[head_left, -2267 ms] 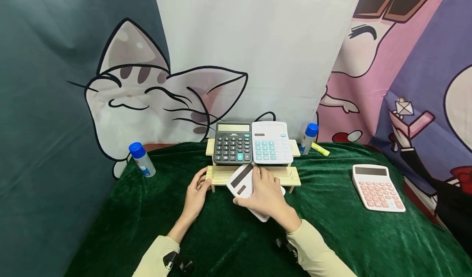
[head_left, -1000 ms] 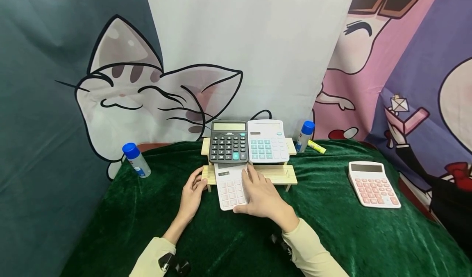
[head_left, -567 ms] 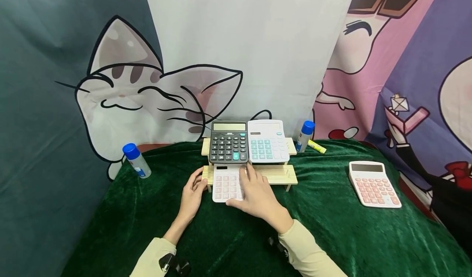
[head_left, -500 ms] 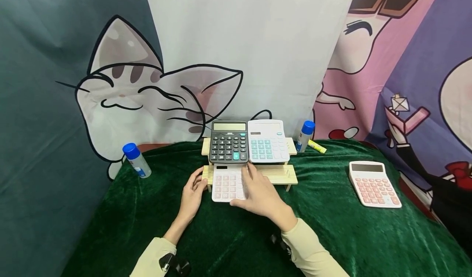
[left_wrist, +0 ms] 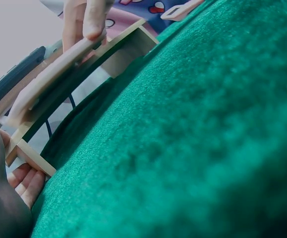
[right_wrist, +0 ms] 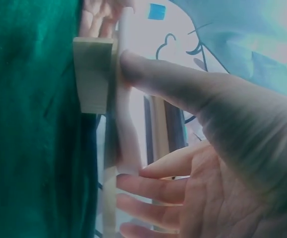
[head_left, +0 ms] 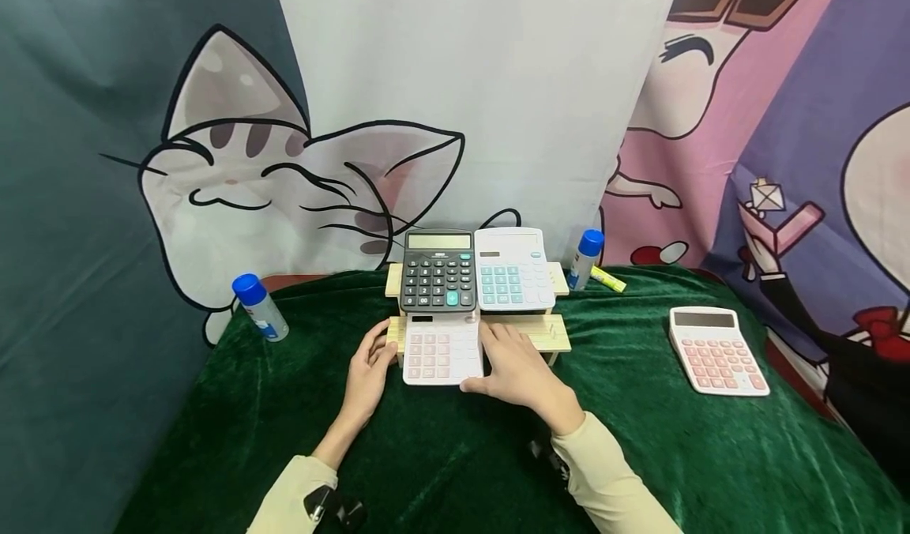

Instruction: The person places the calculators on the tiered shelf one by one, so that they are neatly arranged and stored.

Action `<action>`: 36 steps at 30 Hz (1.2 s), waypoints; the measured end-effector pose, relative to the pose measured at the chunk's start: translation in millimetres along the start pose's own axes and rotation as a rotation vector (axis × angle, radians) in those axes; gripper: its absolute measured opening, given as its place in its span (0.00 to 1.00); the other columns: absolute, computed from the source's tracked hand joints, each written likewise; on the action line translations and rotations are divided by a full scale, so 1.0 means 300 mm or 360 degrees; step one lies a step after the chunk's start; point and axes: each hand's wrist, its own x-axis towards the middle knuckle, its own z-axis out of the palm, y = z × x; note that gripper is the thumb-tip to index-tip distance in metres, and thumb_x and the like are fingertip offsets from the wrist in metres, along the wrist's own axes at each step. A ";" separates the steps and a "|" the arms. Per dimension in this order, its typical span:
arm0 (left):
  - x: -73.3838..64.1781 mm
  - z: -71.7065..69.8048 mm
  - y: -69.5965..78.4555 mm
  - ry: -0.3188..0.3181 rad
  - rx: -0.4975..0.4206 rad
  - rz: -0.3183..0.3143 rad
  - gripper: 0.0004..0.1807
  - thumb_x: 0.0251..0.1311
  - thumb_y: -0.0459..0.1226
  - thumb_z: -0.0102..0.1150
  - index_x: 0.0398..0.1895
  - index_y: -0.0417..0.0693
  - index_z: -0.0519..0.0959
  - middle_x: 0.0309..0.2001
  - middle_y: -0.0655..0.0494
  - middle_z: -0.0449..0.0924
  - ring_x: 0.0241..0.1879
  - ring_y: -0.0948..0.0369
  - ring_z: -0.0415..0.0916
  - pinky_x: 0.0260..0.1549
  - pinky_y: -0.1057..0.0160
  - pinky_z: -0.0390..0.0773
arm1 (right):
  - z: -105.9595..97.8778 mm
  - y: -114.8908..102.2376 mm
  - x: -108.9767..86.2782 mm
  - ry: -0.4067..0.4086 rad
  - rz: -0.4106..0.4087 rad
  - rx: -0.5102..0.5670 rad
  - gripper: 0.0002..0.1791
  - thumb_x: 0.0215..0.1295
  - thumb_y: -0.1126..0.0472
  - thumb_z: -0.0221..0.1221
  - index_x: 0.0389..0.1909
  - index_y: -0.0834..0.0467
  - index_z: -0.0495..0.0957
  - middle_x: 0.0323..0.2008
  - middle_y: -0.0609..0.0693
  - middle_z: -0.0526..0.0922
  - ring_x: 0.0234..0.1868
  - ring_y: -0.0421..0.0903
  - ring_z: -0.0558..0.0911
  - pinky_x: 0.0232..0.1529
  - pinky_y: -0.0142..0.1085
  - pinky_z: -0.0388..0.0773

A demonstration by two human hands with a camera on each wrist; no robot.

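Note:
A white calculator with pink keys lies on the lower tier of a small wooden stand in the head view, jutting out over its front. My left hand grips the left end of the stand, its fingers around the wooden leg in the left wrist view. My right hand touches the calculator at its front right corner. In the right wrist view its thumb lies against the front edge and the index fingertip meets the side, the other fingers extended. A black calculator and a white one with teal keys occupy the upper tier.
Another pink-keyed calculator lies on the green cloth to the right. Blue-capped bottles stand left and right of the stand, the right one beside a yellow tube. A printed curtain hangs behind.
The pink-keyed calculator has turned from slanted to straight and slid left and back on the lower tier. My right hand has moved off its face to its right edge. My left hand keeps its place.

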 end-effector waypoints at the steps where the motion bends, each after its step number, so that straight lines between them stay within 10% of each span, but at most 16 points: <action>1: 0.000 0.000 0.001 0.0002 0.0007 -0.0004 0.25 0.73 0.35 0.52 0.71 0.53 0.67 0.57 0.42 0.77 0.48 0.69 0.77 0.46 0.74 0.77 | 0.002 -0.001 0.003 0.0005 -0.0004 0.0003 0.57 0.50 0.39 0.73 0.76 0.60 0.58 0.64 0.59 0.74 0.63 0.57 0.71 0.64 0.54 0.68; 36: -0.002 -0.002 0.000 0.0011 0.0020 -0.0004 0.25 0.73 0.35 0.52 0.71 0.52 0.68 0.58 0.43 0.77 0.47 0.70 0.77 0.48 0.71 0.79 | 0.038 0.020 0.010 0.0048 -0.0031 -0.0011 0.56 0.56 0.32 0.65 0.77 0.58 0.56 0.69 0.57 0.69 0.70 0.56 0.66 0.68 0.55 0.64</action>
